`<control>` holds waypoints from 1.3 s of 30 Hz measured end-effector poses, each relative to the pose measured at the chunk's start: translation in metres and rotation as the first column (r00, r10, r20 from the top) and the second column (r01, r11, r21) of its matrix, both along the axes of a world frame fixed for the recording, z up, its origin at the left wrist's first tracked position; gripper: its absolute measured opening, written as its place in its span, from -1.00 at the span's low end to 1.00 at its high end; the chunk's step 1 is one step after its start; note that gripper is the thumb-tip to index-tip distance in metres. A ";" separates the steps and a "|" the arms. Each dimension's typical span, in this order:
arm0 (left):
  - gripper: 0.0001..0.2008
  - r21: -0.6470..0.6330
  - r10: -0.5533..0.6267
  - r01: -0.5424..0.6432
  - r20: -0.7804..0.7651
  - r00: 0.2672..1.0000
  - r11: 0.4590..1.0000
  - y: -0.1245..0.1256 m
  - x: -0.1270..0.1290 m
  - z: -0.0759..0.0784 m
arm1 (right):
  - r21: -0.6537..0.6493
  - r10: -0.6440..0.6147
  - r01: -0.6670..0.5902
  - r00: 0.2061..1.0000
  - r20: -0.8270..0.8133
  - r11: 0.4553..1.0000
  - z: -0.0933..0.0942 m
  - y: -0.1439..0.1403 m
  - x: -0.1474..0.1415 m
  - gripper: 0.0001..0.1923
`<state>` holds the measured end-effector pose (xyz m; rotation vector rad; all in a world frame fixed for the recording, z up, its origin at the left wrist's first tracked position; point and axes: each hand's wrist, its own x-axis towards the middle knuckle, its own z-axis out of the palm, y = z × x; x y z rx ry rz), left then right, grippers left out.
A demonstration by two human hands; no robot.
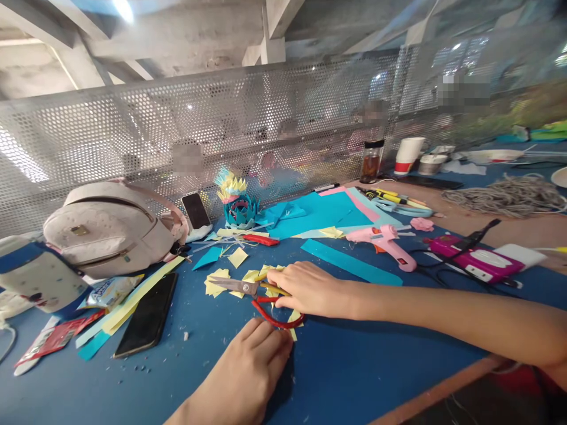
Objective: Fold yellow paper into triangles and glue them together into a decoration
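Observation:
My right hand (pixel 308 290) is closed at the handles of a pair of scissors (pixel 243 287), its thumb and fingers around the upper one. The red-handled scissors lie almost flat, blades pointing left. Folded yellow paper pieces (pixel 217 282) lie under the blades and near my right fingertips. Just below the red handle, my left hand (pixel 254 366) has its fingers curled in. A slip of yellow paper (pixel 293 333) shows by its fingertips; what this hand holds, if anything, is hidden.
A blue paper strip (pixel 352 262) and a pink glue gun (pixel 383 242) lie right of the hands. Behind are a red cutter (pixel 261 239), blue paper sheets (pixel 319 212) and a folded paper model (pixel 239 206). To the left are a black phone (pixel 148 316) and a backpack (pixel 110 230).

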<state>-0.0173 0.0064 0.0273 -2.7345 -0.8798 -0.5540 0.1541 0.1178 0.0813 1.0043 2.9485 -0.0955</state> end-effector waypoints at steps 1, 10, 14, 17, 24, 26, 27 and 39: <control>-0.67 -0.003 0.001 -0.001 0.001 1.000 1.000 0.000 0.000 0.000 | 0.000 0.001 -0.001 1.000 0.002 1.000 0.000 0.000 0.000 -0.82; -0.73 -0.021 0.003 -0.002 0.017 1.000 1.000 0.001 0.002 0.002 | 0.005 -0.008 0.008 1.000 0.026 1.000 -0.004 0.006 0.001 -0.78; -0.72 -0.021 -0.007 0.007 -0.001 1.000 1.000 0.001 0.001 0.003 | 0.008 -0.006 0.006 1.000 0.029 1.000 -0.004 0.007 0.000 -0.77; -0.73 -0.015 -0.004 0.004 0.002 1.000 1.000 0.002 0.002 0.002 | 0.006 -0.006 0.006 0.999 0.034 1.000 -0.003 0.007 0.000 -0.75; -0.71 -0.057 0.002 -0.003 -0.003 1.000 0.998 0.001 0.001 0.002 | 0.000 0.002 -0.002 1.000 0.031 1.000 0.002 0.007 0.000 -0.78; -0.70 -0.061 0.001 -0.002 -0.014 1.000 0.998 0.001 0.001 0.002 | 0.001 -0.004 0.004 1.000 0.030 1.000 0.003 0.007 0.001 -0.79; -0.69 -0.063 0.004 -0.005 -0.020 1.000 0.998 0.001 0.000 0.003 | 0.000 -0.006 0.006 1.000 0.030 1.000 0.003 0.007 0.001 -0.80; -0.70 -0.050 0.017 -0.018 -0.016 1.000 0.999 0.000 0.001 0.002 | -0.009 0.002 -0.002 1.000 0.003 1.000 0.004 0.010 0.002 -0.82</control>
